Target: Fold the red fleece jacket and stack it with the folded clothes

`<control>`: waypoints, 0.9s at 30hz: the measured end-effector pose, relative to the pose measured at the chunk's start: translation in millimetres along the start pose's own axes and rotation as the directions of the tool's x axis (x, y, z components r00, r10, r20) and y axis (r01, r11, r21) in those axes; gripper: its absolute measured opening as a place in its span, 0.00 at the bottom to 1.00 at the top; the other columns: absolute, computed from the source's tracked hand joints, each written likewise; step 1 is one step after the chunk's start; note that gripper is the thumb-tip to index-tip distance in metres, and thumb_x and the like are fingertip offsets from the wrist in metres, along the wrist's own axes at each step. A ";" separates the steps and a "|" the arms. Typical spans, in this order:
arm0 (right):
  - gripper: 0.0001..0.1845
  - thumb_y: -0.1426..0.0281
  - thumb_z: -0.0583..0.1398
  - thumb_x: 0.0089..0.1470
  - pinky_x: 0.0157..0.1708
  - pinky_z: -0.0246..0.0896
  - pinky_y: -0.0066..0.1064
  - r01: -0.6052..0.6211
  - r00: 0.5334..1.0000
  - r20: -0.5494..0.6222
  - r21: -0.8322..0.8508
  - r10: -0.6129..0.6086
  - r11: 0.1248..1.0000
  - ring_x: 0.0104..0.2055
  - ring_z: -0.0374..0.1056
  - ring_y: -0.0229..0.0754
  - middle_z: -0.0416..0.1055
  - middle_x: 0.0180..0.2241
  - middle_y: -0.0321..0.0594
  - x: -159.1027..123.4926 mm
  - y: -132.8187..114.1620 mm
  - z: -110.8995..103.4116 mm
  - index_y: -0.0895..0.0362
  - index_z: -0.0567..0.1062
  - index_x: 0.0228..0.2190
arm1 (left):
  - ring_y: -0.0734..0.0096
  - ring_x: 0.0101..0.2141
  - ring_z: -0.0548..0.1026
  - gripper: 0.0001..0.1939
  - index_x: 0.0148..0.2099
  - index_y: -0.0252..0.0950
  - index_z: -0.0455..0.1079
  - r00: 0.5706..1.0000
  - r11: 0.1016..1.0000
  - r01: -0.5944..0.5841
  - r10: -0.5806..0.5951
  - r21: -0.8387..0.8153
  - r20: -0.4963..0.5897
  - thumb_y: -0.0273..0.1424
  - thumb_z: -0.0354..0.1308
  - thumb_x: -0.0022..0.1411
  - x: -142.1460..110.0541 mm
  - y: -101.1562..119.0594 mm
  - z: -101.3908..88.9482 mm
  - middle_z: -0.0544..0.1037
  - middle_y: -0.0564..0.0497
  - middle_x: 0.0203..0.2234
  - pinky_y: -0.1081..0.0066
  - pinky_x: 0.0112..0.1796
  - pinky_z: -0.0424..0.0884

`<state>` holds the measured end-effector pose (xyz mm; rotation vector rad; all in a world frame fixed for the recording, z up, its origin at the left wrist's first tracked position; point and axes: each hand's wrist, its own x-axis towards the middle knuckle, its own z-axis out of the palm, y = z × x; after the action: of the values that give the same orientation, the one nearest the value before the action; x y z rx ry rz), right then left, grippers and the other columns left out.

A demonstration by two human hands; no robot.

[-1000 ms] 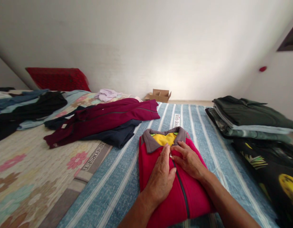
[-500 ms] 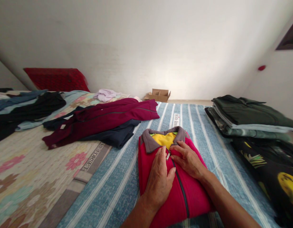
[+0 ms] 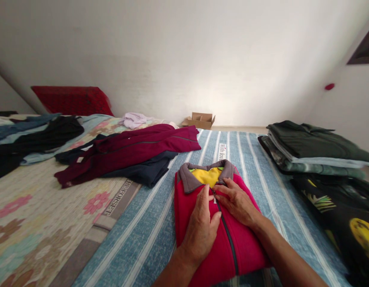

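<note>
— What are your hands doing?

— My left hand lies flat and open on the red fleece jacket, fingers spread, pressing the left front panel down so it doesn't slide. My right hand is on the other panel, its fingertips pinched at the zipper pull just under the collar. The pull is tiny, so I can't say how firm the pinch is.

— And where's the jacket?

— Folded into a neat block right in front of me on the blue striped blanket, grey collar pointing away, the yellow lining showing in the neck opening. The dark zip runs down the middle between my hands.

— What's around it?

— To my left, a maroon jacket sprawls unfolded over a navy garment, half on the floral bedcover. Further left there's a loose heap of dark clothes, and a red pillow leans against the wall. On my right sits a tidy stack of folded clothes, well apart from the loose ones, with a black patterned cloth beside it. A cardboard box rests by the far wall.
</note>
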<state>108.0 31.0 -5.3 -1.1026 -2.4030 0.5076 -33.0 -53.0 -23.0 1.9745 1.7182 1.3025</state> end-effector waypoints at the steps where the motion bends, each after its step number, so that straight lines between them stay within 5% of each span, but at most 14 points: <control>1: 0.19 0.61 0.51 0.59 0.55 0.53 0.42 0.001 1.000 0.004 -0.002 -0.001 1.000 0.58 0.55 0.49 0.61 0.53 0.44 -0.1 0.1 0.0 0.47 0.71 0.50 | 0.63 0.52 0.69 0.40 0.65 0.40 0.39 1.000 1.000 -0.007 0.007 -0.011 0.000 0.20 0.53 0.56 -0.1 0.1 0.3 0.60 0.40 0.58 0.61 0.52 0.66; 21: 0.20 0.56 0.49 0.59 0.54 0.53 0.42 0.020 0.997 0.072 0.025 -0.021 0.999 0.59 0.53 0.51 0.62 0.52 0.44 0.3 0.6 2.8 0.48 0.72 0.47 | 0.63 0.50 0.70 0.28 0.60 0.31 0.53 0.999 0.995 0.043 -0.042 0.093 -0.010 0.22 0.51 0.57 -6.4 1.5 -0.6 0.69 0.38 0.52 0.61 0.51 0.69; 27: 0.20 0.58 0.50 0.59 0.56 0.50 0.44 -0.001 0.997 0.083 0.002 0.001 1.000 0.59 0.53 0.51 0.62 0.52 0.46 2.2 -5.2 -2.8 0.48 0.71 0.49 | 0.63 0.51 0.70 0.20 0.55 0.30 0.61 0.992 0.969 -0.090 0.107 0.232 -0.063 0.24 0.48 0.60 -2.9 -2.2 -7.2 0.72 0.39 0.50 0.63 0.49 0.70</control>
<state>105.0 29.9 0.1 -1.1023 -2.4727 0.5673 -39.5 -57.6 -21.6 2.1877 1.9038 1.2744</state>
